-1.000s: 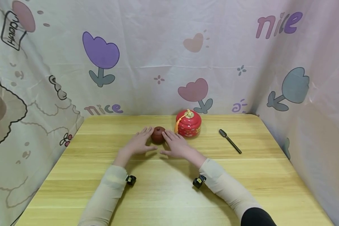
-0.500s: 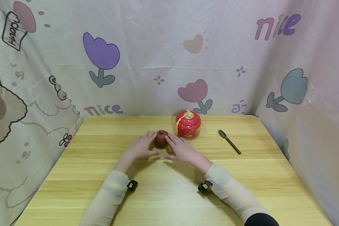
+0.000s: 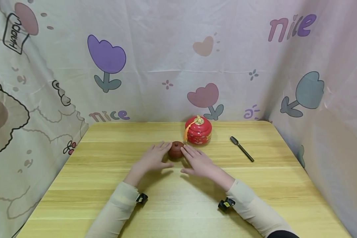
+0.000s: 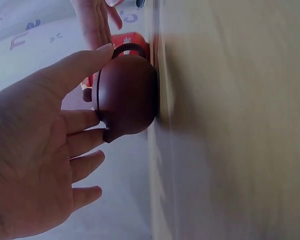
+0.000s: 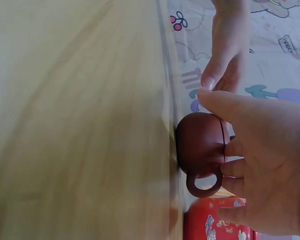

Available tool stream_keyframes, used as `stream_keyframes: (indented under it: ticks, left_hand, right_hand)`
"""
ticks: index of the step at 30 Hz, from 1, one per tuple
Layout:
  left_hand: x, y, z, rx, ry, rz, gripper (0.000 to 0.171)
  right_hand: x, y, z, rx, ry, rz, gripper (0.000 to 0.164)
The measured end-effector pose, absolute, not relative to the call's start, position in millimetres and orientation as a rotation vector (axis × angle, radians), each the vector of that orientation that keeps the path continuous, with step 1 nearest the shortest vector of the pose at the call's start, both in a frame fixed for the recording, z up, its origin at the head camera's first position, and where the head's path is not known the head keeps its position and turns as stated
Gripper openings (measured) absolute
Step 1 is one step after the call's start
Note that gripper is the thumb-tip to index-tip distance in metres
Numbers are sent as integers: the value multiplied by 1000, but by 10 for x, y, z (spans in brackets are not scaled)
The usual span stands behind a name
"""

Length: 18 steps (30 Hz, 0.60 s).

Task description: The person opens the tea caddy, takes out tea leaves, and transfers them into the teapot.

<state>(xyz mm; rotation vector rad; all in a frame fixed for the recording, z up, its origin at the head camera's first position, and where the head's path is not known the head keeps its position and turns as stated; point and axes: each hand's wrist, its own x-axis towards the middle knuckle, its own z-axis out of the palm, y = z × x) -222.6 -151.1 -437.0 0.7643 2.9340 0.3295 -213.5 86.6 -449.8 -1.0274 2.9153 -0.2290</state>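
Observation:
A small brown clay teapot [image 3: 176,151] stands upright on the wooden table between my two hands. My left hand [image 3: 151,160] has its extended fingertips at the pot's left side, by the spout [image 4: 111,133]. On the opposite side, my right hand [image 3: 200,164] lays its fingertips against the teapot near the looped handle [image 5: 205,187]. Both thumbs stick out on the near side, apart from each other in the head view. The lid with its round knob [image 3: 176,143] is on the pot. Neither palm wraps around it.
Just behind and to the right stands a red lidded jar [image 3: 198,130] with a yellow tassel. Farther right a dark, narrow spoon-like tool [image 3: 242,148] lies slanted on the table [image 3: 178,205]. A printed curtain [image 3: 154,49] hangs behind the table's back edge.
The teapot has slid to the right and a little toward me, with both hands travelling along beside it. The red jar and the dark tool have stayed put.

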Motion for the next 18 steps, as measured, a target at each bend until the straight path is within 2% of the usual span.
stream_keyframes:
  ticks: [18]
  left_hand:
    - [-2030, -1192, -4372, 879, 2972, 127, 93]
  right_hand:
    - [-1885, 1206, -4529, -1056, 2948, -307, 85]
